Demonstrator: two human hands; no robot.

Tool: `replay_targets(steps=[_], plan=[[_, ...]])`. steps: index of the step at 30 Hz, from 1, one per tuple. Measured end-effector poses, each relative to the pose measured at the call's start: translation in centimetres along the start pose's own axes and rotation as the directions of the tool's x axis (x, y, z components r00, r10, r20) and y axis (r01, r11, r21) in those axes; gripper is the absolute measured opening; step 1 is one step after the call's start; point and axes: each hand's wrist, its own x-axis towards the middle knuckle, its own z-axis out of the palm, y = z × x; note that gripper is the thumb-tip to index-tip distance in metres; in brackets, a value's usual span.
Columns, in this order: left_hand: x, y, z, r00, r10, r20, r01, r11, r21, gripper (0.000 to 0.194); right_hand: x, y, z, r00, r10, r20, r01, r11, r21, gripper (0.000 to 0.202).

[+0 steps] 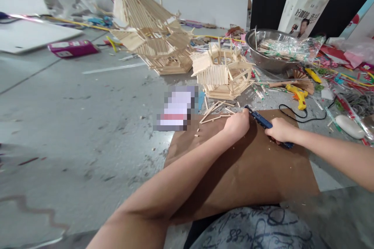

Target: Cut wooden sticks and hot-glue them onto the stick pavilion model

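Observation:
My right hand (279, 130) is wrapped round a dark blue hand tool (261, 119), whose kind I cannot make out. Its dark tip points away to the left, right beside my left hand (239, 121). The fingers of my left hand are closed near that tip, and whatever they hold is hidden. Both hands are over a sheet of brown paper (233, 179). Loose wooden sticks (214, 118) and short cut bits lie at its far edge. Just beyond stands a low many-sided stick structure (222, 74); a taller stick tower with a pointed roof (154, 35) rises behind it.
A phone with a blurred screen (177, 109) lies left of the paper. At right are a yellow glue gun (298, 95) with a black cord, a metal bowl (274, 64) of wrapped sticks and a white bag (304, 4). A purple pack (73, 48) lies far left.

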Motion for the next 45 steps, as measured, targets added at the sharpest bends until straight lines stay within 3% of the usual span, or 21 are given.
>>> replay_targets(steps=[6, 9, 12, 14, 16, 18, 20, 22, 25, 30, 33, 37, 42, 45], plan=[[-0.1, 0.2, 0.0, 1.000, -0.023, -0.001, 0.023, 1.000, -0.016, 0.029, 0.3, 0.4, 0.8, 0.998, 0.003, -0.064, -0.003, 1.000, 0.007, 0.020], [-0.1, -0.2, 0.2, 0.999, -0.005, -0.043, 0.001, 0.996, -0.094, 0.027, 0.4, 0.9, 1.0, 0.999, 0.013, 0.029, -0.016, 0.992, 0.123, 0.021], [-0.2, -1.0, 0.1, 0.993, 0.042, -0.112, -0.076, 0.943, -0.323, 0.019, 0.2, 1.1, 0.4, 0.995, -0.033, 0.099, 0.013, 0.979, 0.203, 0.022], [-0.2, -1.7, -0.3, 0.995, 0.011, -0.098, -0.065, 0.815, -0.576, 0.015, -0.2, 1.1, -0.3, 0.997, -0.059, 0.048, 0.054, 0.993, 0.109, 0.023], [-0.2, -2.2, -0.9, 0.999, -0.022, -0.042, -0.021, 0.589, -0.808, 0.012, -0.4, 1.1, -0.9, 0.992, -0.059, -0.115, 0.050, 0.996, -0.074, 0.029], [-0.2, -2.6, -1.5, 1.000, -0.006, -0.015, -0.012, 0.352, -0.936, 0.007, -0.4, 1.1, -1.0, 0.950, -0.056, -0.309, -0.020, 0.971, -0.236, 0.042], [-0.1, -2.9, -1.9, 0.999, 0.029, -0.025, -0.030, 0.191, -0.981, 0.007, -0.1, 1.1, -0.5, 0.898, -0.070, -0.433, -0.093, 0.934, -0.345, 0.056], [0.1, -3.2, -2.1, 0.999, 0.043, -0.033, -0.038, 0.110, -0.993, 0.008, 0.6, 1.1, 0.3, 0.873, -0.099, -0.477, -0.133, 0.894, -0.429, 0.066], [0.3, -3.5, -2.2, 0.999, 0.025, -0.037, -0.038, 0.069, -0.997, 0.009, 1.4, 1.3, 1.6, 0.869, -0.116, -0.482, -0.155, 0.860, -0.486, 0.078], [0.2, -3.8, -2.9, 0.986, -0.139, -0.093, -0.090, 0.029, -0.995, 0.018, 1.6, 1.3, 2.1, 0.838, -0.211, -0.503, -0.076, 0.868, -0.491, 0.080], [0.4, -3.9, -3.4, 0.967, -0.225, -0.118, -0.120, 0.007, -0.993, 0.020, 1.2, 0.4, 1.3, 0.769, -0.364, -0.525, 0.090, 0.875, -0.475, 0.067], [0.9, -3.9, -3.8, 0.955, -0.260, -0.142, -0.149, -0.008, -0.989, 0.021, 1.3, -2.1, -0.4, 0.610, -0.525, -0.593, 0.369, 0.851, -0.374, 0.040], [1.7, -3.6, -4.1, 0.961, -0.232, -0.151, -0.164, -0.037, -0.986, 0.020, 3.3, -5.6, -2.3, 0.434, -0.634, -0.640, 0.494, 0.762, -0.419, 0.032], [2.2, -3.7, -4.1, 0.967, -0.211, -0.145, -0.166, -0.086, -0.982, 0.018, 4.7, -6.9, -3.0, 0.362, -0.691, -0.625, 0.504, 0.710, -0.492, 0.034]])
